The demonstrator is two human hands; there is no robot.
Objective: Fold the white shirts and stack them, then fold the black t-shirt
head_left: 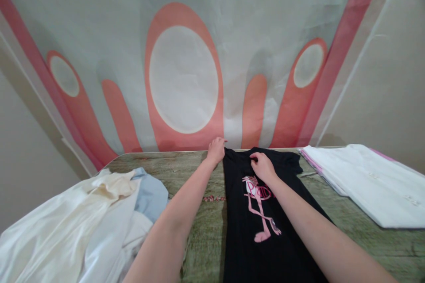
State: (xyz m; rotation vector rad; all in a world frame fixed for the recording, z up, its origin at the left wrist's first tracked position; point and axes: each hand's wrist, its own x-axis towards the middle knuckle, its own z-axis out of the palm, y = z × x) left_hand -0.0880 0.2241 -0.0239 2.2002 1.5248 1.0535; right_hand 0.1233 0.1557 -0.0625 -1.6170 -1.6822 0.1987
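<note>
A black T-shirt (265, 247) with a pink cartoon print lies flat down the middle of the green wooden table (186, 172). My left hand (216, 149) is closed on the shirt's far left corner at the shoulder. My right hand (262, 166) rests near the collar, with its fingers pinching the black fabric. Both forearms reach out over the shirt from the near edge.
A loose heap of cream and white garments (76, 225) with a light blue piece (151, 194) lies at the left. A stack of folded white clothes (372, 183) sits at the right. A wall hanging (182, 75) with pink ovals backs the table.
</note>
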